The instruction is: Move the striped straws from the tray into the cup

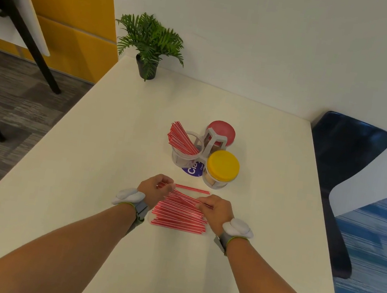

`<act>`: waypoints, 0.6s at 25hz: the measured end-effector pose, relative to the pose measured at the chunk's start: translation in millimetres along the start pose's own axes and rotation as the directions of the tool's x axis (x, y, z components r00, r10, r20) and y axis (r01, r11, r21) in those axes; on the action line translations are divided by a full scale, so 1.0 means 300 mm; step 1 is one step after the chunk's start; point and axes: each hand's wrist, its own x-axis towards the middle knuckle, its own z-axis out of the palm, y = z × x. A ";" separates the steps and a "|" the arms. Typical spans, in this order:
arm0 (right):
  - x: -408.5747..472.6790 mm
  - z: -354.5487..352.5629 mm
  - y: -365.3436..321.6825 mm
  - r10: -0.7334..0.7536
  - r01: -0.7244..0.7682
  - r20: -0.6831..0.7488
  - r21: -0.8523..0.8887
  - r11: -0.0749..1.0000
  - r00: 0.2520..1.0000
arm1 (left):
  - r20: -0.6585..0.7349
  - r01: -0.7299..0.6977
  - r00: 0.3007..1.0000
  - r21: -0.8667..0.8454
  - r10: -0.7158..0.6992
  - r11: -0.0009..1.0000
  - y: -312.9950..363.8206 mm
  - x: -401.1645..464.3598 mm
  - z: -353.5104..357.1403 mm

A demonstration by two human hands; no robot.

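Both hands, left (155, 187) and right (215, 209), pinch straws (178, 216) lying left-to-right

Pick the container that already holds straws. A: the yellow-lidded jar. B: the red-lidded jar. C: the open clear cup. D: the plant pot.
C: a bunch of straws leans out of the open clear cup, while both jars beside it are lidded.
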 end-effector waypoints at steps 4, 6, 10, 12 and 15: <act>0.002 0.004 -0.043 -0.050 0.050 -0.010 0.022 0.999 0.999 | -0.061 -0.038 0.997 0.019 0.039 0.999 0.041 -0.003 -0.007; 0.001 0.003 -0.059 -0.058 0.055 0.028 0.093 0.994 0.998 | -0.080 -0.050 0.995 0.028 0.052 0.998 0.053 -0.003 -0.016; 0.011 -0.002 -0.069 -0.101 0.094 0.092 0.079 0.992 0.991 | -0.075 -0.094 0.993 0.028 0.096 0.995 0.081 0.009 -0.036; 0.018 -0.005 -0.056 -0.097 0.092 0.123 0.045 0.995 0.988 | -0.051 -0.135 0.989 0.108 0.141 0.985 0.128 0.021 -0.072; 0.033 -0.011 -0.018 -0.047 0.056 0.162 -0.054 0.997 0.986 | -0.078 -0.221 0.968 0.195 0.240 0.956 0.238 0.076 -0.176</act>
